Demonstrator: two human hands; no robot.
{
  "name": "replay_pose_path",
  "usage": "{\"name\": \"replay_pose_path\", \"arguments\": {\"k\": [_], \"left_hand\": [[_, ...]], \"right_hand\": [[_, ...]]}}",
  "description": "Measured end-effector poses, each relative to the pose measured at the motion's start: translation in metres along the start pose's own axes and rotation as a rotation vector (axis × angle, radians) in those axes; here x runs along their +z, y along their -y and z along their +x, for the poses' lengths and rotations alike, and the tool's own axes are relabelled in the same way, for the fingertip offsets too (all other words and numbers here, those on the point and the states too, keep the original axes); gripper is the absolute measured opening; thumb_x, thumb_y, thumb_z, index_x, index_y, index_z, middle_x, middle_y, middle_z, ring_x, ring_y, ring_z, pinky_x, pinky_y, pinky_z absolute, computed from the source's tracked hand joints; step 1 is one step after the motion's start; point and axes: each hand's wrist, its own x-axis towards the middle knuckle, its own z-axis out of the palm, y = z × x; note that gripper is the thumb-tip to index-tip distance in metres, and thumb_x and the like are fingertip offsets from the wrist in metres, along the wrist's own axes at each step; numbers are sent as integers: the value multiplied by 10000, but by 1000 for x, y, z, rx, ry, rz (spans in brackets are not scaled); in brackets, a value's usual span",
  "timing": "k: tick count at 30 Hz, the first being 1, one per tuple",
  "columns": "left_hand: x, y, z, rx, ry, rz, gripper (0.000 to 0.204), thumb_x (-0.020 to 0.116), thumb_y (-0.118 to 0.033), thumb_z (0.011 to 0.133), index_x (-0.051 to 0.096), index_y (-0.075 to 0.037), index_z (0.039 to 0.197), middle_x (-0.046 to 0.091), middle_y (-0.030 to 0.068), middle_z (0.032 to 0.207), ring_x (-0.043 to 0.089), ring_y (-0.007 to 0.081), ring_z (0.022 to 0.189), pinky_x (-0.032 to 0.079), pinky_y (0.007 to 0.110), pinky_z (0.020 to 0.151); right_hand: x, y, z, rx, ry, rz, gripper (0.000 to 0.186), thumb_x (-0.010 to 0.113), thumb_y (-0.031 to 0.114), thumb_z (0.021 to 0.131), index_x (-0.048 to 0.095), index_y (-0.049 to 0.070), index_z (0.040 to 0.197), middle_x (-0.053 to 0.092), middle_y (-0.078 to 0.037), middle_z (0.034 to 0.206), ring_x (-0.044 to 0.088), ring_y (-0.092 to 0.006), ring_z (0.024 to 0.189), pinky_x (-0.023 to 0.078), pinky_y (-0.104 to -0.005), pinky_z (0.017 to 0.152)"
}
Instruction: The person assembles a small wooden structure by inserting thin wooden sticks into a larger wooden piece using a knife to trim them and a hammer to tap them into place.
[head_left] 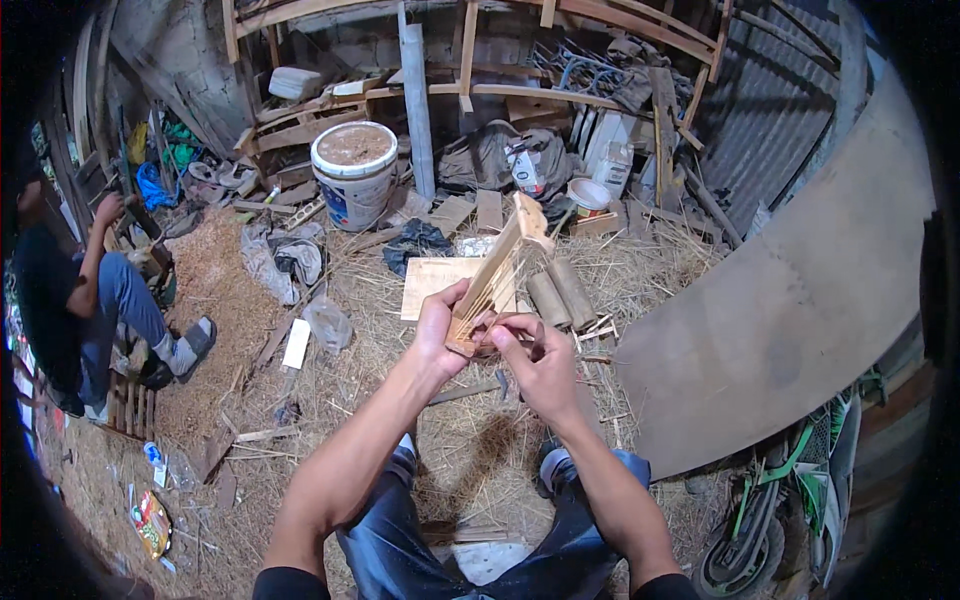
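Observation:
A small light-coloured wooden frame [490, 270], strung lengthwise with several thin strands, is held up in front of me, its far end tilted away. My left hand [437, 328] is wrapped round its near left side. At the same near end, my right hand [540, 368] has its thumb and fingers pinched together beside the strands. What lies between those fingertips is too small to make out. Below the frame, a flat pale board [425, 290] lies on the straw, near two brown cylinders [560, 293].
To the left, another person [75, 290] sits beside a heap of wood shavings [215, 280]. Behind the frame stand a white bucket [354, 180] and a grey pipe [416, 110]. A large brown sheet [780, 300] leans at the right, above a green motorcycle [800, 480].

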Motion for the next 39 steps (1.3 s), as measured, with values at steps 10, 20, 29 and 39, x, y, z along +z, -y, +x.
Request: {"name": "replay_pose_path", "arguments": {"k": [10, 20, 29, 39], "left_hand": [[9, 8, -7, -47, -90, 21, 324, 357, -233, 933, 526, 20, 1046, 607, 142, 845, 620, 229, 638, 540, 310, 469], [7, 1, -24, -229, 66, -78, 318, 286, -147, 924, 497, 58, 1045, 595, 179, 883, 625, 279, 714, 559, 388, 662], [4, 14, -22, -210, 78, -30, 322, 304, -176, 922, 515, 56, 995, 585, 166, 869, 616, 266, 735, 556, 376, 658], [10, 12, -25, -245, 121, -19, 332, 281, -169, 933, 493, 76, 1003, 573, 179, 870, 623, 274, 750, 551, 395, 701]], "right_hand": [[-6, 17, -6, 69, 52, -179, 127, 651, 117, 802, 661, 2, 855, 631, -46, 699, 431, -38, 508, 334, -210, 457], [-6, 19, -12, -47, 127, -89, 123, 638, 103, 802, 635, -11, 847, 621, -54, 719, 452, -50, 522, 332, -206, 457], [-5, 22, -14, -19, 97, -35, 145, 642, 118, 807, 627, -20, 850, 609, -49, 694, 436, -48, 504, 331, -216, 446], [-8, 27, -14, -85, 154, -44, 126, 632, 88, 821, 660, -3, 903, 656, -38, 740, 498, -8, 554, 344, -161, 460]]}}
